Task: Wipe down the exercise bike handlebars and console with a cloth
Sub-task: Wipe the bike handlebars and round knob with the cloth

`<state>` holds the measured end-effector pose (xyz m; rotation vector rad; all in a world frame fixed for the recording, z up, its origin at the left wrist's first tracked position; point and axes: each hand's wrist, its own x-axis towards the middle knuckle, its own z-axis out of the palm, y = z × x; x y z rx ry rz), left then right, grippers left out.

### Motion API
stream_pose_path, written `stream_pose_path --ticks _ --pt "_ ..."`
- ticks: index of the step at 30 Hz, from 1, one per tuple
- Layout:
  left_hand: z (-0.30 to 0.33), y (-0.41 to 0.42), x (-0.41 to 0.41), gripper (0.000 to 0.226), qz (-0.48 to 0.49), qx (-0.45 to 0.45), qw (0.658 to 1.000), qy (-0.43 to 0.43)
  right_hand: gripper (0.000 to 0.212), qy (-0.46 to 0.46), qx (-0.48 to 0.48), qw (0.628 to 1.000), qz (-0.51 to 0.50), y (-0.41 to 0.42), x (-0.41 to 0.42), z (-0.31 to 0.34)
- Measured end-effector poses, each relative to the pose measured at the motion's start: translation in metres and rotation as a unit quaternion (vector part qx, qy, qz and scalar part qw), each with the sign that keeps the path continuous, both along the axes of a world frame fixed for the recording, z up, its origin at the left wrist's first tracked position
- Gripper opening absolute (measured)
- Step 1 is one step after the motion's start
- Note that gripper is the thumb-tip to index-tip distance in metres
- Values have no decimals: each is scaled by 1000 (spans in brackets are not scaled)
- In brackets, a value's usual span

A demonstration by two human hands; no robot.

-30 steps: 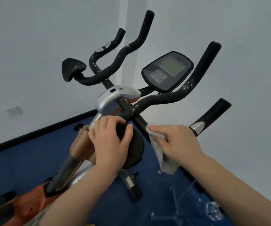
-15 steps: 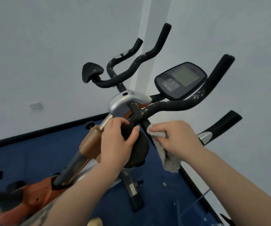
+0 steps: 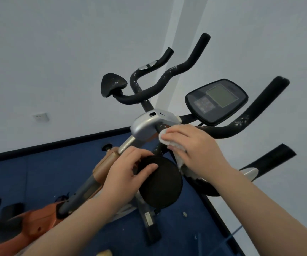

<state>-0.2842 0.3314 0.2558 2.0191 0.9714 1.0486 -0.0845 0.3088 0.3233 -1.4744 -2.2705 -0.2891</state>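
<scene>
Wiping is at an early stage, by the look of it: your right hand (image 3: 195,146) grips the cloth (image 3: 164,138) against the handlebars (image 3: 222,131) near the silver clamp (image 3: 145,124), while your left hand (image 3: 130,170) holds the round black pad (image 3: 162,183). White specks still mark both far bars, and the console (image 3: 216,100), far right, looks untouched.

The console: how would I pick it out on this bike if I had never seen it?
Start at the silver clamp where the black handlebars meet, just above the right hand with the white cloth. Follow the short stalk up and right to the console. It is the only flat, rounded dark panel there, with a pale grey screen and a small keypad.
</scene>
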Motion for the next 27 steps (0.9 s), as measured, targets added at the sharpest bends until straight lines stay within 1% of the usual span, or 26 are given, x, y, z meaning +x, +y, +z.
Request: stream_pose_path --ticks 3,6,9,12,14,17,19,20,22,24,26,27 --pt "-8 4 0 19 -20 32 999 11 19 -73 -43 994 68 16 0 -10" --pt "-21 2 7 21 -17 27 999 -2 22 -92 -62 990 88 23 4 -18" --pt "-26 0 11 19 -17 14 1000 -18 23 -106 -39 990 83 26 11 -14" --pt "-26 2 11 16 -17 19 1000 -13 27 -101 -16 994 35 28 24 1" --pt "-26 3 11 15 -18 18 1000 -13 26 -89 -33 995 33 28 25 11" --pt "-27 1 12 15 -8 1 1000 -22 25 -51 -92 990 93 32 10 13" --pt "-28 1 12 16 0 -15 999 -31 24 -73 -120 980 143 33 2 1" --pt "-28 1 12 18 3 -26 999 -36 24 -84 -127 977 153 33 1 -5" --pt "-29 1 12 24 11 -51 998 -43 27 -98 -121 975 156 33 5 -10" --pt "-31 0 12 27 18 -67 997 -44 31 -126 -92 975 156 35 13 -9" --pt "-32 0 13 26 22 -70 996 -44 33 -138 -62 980 132 37 21 -3" --pt "-33 0 13 25 22 -71 996 -45 31 -128 -57 984 112 36 25 1"
